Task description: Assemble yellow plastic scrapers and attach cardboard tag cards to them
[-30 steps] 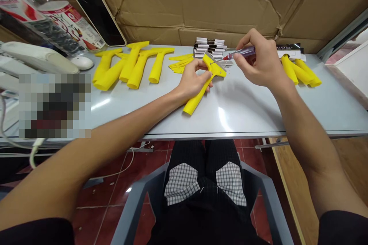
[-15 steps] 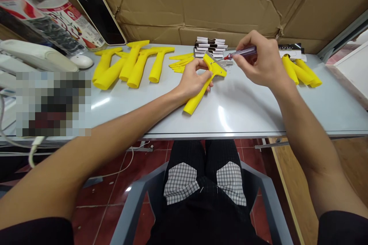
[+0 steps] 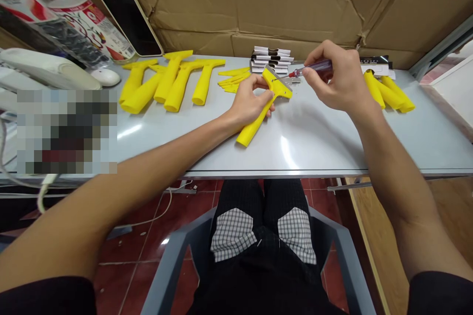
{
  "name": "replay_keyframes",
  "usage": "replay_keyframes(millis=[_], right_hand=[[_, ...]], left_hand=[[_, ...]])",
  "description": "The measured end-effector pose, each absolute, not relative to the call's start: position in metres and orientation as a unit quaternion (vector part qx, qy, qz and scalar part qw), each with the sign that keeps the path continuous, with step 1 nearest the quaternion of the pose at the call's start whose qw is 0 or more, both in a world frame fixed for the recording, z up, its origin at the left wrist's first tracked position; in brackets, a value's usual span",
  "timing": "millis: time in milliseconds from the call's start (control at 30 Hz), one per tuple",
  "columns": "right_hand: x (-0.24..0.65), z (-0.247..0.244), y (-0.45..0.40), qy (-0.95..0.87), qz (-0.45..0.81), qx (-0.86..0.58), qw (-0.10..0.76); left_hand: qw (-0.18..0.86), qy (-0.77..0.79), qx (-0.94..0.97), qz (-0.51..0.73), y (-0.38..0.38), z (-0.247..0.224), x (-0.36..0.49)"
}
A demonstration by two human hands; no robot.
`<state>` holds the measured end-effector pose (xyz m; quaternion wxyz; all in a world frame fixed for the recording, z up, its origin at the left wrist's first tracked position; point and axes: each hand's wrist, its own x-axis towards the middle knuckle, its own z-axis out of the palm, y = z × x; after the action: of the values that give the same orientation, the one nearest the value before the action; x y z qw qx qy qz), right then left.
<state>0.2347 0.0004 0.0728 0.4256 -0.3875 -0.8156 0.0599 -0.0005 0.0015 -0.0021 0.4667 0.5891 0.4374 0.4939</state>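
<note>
Cardboard backdrop [image 3: 295, 10], illegible bottle label [image 3: 94, 22], hands [image 3: 334, 78] holding screwdriver [image 3: 318, 68], yellow scraper [image 3: 253, 128]

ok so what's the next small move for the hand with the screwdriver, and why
I'd probably give the screwdriver a small, straight turn with the right hand. Its shaft reaches to the upper screw on the yellow scraper, and the left hand grips the scraper below its head. Whether the tip is fully seated is too small to tell.
</note>
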Motion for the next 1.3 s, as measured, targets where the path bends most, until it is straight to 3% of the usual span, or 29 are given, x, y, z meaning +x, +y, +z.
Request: replay_keyframes(millis=[1300], right_hand=[[0.2385, 0.0729, -0.0015, -0.816, 0.1, -0.396, 0.409]], left_hand=[[0.466, 0.442, 0.588, 0.491, -0.0022, 0.0027, -0.001]])
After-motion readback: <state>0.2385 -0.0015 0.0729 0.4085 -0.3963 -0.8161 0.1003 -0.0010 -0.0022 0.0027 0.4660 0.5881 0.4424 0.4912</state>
